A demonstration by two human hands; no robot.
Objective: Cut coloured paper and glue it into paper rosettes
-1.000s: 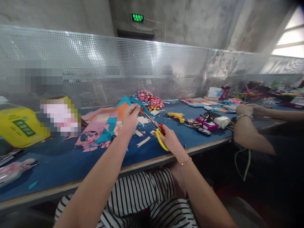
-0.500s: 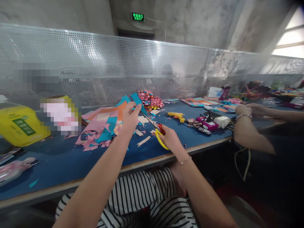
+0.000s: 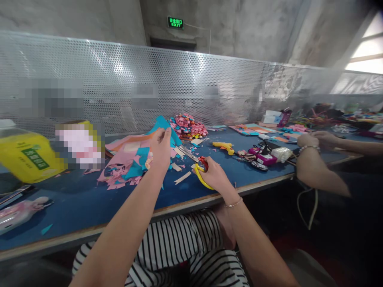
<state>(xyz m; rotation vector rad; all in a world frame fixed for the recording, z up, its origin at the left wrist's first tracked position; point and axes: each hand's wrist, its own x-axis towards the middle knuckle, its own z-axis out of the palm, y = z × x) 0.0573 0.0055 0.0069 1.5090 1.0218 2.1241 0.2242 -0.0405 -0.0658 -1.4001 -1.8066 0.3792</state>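
My left hand [image 3: 161, 147] pinches a teal sheet of paper [image 3: 164, 124] and holds it up over the blue table [image 3: 89, 199]. My right hand [image 3: 213, 176] grips yellow-handled scissors [image 3: 194, 161], whose blades point up and left toward the teal paper. Under my left hand lies a heap of pink, orange and teal paper sheets and offcuts [image 3: 127, 159]. Small pale scraps [image 3: 183, 177] lie between my two hands.
A pile of small coloured pieces [image 3: 188, 126] sits by the perforated metal screen [image 3: 119, 83]. A yellow glue gun [image 3: 223, 146], a pink device [image 3: 261, 155] and a yellow container [image 3: 28, 157] are on the table. Another person's arms [image 3: 317, 159] rest at the right.
My left hand has lifted and turned the teal paper slightly left and up. The scissors shifted a little toward it. The view moved slightly.
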